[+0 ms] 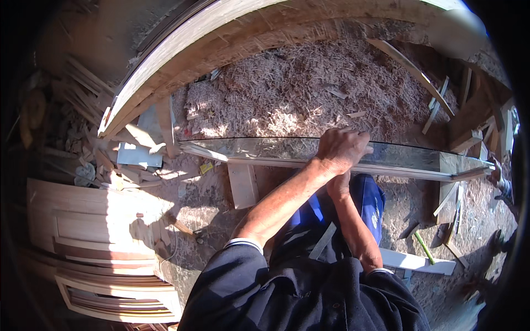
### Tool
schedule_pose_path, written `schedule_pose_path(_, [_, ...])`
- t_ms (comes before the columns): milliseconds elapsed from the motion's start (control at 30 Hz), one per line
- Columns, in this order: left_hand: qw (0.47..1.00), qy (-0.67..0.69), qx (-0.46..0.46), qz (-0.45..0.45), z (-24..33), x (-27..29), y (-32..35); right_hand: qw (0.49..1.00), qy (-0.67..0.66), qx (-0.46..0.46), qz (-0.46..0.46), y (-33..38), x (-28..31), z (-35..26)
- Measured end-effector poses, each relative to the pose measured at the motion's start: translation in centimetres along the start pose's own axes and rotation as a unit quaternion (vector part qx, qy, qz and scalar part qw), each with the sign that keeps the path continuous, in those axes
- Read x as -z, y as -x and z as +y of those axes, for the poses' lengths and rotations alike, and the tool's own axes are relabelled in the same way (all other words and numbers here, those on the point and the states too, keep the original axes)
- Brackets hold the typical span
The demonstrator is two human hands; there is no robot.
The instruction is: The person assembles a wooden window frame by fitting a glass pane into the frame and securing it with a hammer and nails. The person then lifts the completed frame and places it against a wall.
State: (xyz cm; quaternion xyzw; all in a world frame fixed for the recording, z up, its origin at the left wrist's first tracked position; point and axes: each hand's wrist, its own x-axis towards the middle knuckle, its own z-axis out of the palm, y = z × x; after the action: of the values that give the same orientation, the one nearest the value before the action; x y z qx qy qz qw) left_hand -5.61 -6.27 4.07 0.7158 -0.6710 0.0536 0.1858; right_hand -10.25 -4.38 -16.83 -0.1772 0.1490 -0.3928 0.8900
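One glass-paned frame [265, 162] is lying left to right; at mid-length, left hand [341, 149] is resting nearer its far edge, right hand [338, 185] its near; I cannot tell either grip

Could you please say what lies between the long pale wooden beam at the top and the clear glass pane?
The head view shows a bed of brownish wood shavings with a few loose wooden strips.

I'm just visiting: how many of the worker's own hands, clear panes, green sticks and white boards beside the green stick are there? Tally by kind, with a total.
Worker's own hands: 2 (left hand, right hand)
Clear pane: 1
Green stick: 1
White board: 1
Total: 5
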Motion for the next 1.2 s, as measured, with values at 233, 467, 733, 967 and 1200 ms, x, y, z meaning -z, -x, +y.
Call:
schedule_pose_path(233, [1.0, 0.015, -0.004, 0.007, -0.4, -1.4, 0.4, 0.998, -0.039, -0.03, 0.034, -0.1, 2.9, 0.6])
schedule_pose_path(467, [1.0, 0.022, -0.018, 0.014, -0.7, -2.2, 0.7, 0.993, 0.074, -0.076, 0.059, 0.3, 4.9, -0.7])
schedule_pose_path(733, [0.998, 0.055, -0.008, -0.009, -1.0, -3.1, 1.5, 0.891, 0.366, -0.186, 0.192, 1.5, 3.3, -8.5])
schedule_pose_path(967, [0.999, -0.01, -0.002, -0.038, -0.6, -3.4, 1.3, 0.656, 0.713, -0.245, -0.034, 5.0, 0.6, -13.4])
schedule_pose_path(1200, [0.997, -0.067, -0.018, -0.037, -0.6, -3.7, 1.5, 0.639, 0.766, -0.019, 0.066, 6.4, -0.2, -18.5])
